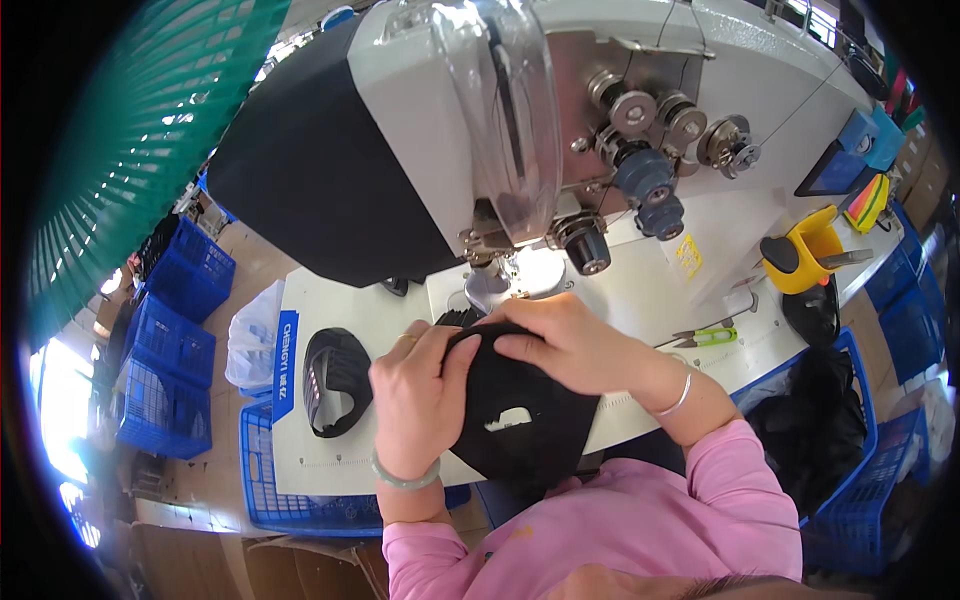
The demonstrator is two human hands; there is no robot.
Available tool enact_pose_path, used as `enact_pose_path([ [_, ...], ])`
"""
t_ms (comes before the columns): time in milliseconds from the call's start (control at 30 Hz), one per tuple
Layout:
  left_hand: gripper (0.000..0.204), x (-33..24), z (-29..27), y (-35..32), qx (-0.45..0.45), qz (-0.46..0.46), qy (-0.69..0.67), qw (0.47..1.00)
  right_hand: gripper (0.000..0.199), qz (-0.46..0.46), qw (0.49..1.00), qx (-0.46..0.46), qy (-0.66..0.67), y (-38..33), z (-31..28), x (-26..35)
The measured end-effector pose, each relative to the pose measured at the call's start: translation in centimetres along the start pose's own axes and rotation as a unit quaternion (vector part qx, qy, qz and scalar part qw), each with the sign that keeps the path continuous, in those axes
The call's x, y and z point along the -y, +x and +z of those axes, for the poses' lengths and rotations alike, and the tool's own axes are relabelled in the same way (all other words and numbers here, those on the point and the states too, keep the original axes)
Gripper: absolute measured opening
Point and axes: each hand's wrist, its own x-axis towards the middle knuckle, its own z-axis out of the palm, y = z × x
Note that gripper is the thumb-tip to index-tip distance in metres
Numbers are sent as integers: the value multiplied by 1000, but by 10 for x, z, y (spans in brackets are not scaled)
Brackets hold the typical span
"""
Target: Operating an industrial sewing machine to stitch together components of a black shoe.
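Both of my hands grip the upper edge of a black fabric piece (550,425) with a ragged-looking opening in its middle, just in front of the sewing machine (400,90). My left hand (415,400) is closed on its left side, thumb on top. From the right, my right hand (570,345) pinches the same edge with thumb and fingers. The needle area lies right beyond my fingertips, and the hands partly hide the fabric's far edge. On the white worktable (310,455), left of my left hand, rests a black shoe upper (340,350).
Green-handled thread snips (708,337) lie right of my right hand. Farther right are a yellow holder (818,240) and a black shoe part (812,312). A blue crate of black pieces (810,430) stands by the table's right edge, another blue crate (262,470) at its left. A green fan guard (130,140) rises upper left.
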Motion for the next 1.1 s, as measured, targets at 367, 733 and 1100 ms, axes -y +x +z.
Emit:
enact_pose_path([
  [367, 26, 36, 42, -21, 208, -200, -471, 833, 37, 218, 933, 84, 273, -44, -6, -35],
  [733, 17, 37, 60, -25, 179, -211, -560, 781, 40, 256, 905, -27, 339, -56, 4, -32],
  [1100, 93, 32, 51, -65, 163, -168, -369, 899, 33, 273, 915, -88, 285, -57, 4, -35],
])
